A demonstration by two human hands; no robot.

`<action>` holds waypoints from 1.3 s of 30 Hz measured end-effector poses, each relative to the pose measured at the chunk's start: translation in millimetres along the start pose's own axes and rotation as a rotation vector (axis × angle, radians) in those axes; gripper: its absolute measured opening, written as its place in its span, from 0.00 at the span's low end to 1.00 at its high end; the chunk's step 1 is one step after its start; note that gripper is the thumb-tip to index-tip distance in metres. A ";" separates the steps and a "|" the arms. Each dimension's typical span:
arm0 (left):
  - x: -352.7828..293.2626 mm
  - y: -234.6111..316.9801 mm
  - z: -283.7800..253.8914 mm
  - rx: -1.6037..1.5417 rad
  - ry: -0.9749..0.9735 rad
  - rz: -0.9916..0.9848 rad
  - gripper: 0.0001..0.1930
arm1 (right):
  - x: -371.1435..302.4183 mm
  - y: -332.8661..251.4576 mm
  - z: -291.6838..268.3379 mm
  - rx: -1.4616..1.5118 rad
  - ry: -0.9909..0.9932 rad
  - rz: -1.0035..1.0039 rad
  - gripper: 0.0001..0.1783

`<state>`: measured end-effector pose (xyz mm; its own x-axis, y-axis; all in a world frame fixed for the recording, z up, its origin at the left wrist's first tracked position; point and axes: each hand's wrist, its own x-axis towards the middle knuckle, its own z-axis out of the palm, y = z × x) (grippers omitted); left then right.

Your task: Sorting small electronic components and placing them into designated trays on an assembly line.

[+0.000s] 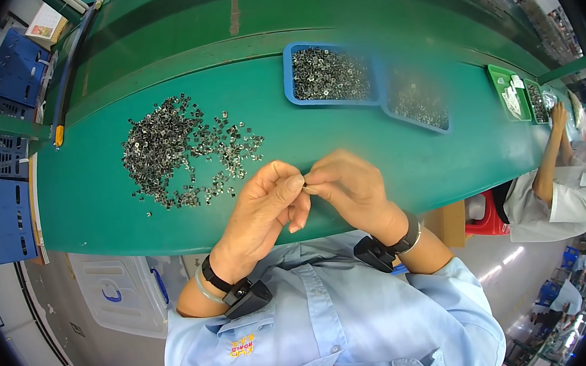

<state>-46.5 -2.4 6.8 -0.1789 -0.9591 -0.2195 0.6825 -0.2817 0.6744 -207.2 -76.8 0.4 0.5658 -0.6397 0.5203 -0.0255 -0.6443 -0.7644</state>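
Handling one small dark part [304, 185], pinched narrow at fingertips of both left hand [263, 203] and right hand [358, 187], thumbs and index fingers nearly meeting. Located right of the pile of small metal parts [159, 150] and nearer the body, above green table [87, 167]. Too small and covered to tell exact shape. Probably mid-step on a single piece: working or checking with a two-handed pinch, can't tell which. Also right of the pile: loose scatter [233, 152] just beside, then, farther off and back, blue tray [288, 77] with similar pieces, and beyond that, blurred second blue tray [418, 122]. For next move, likely need to hold pinch firm, turn or press gently, avoid dropping, then let go with one hand only.
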 end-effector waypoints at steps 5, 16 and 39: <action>1.7 -4.5 -2.3 0.028 0.005 0.026 0.08 | -2.6 2.6 3.0 0.060 0.012 0.050 0.10; -13.6 30.7 -24.4 -0.020 0.257 0.245 0.10 | 78.6 35.3 -29.7 -0.282 0.122 0.141 0.07; -23.3 15.2 -28.4 0.129 0.248 0.010 0.09 | 35.5 3.6 14.6 -0.026 -0.308 0.124 0.08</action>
<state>-11.8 16.5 2.2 0.0174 -0.9298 -0.3676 0.5843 -0.2889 0.7584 -175.2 -95.6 10.6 0.7796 -0.5595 0.2815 -0.1282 -0.5825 -0.8027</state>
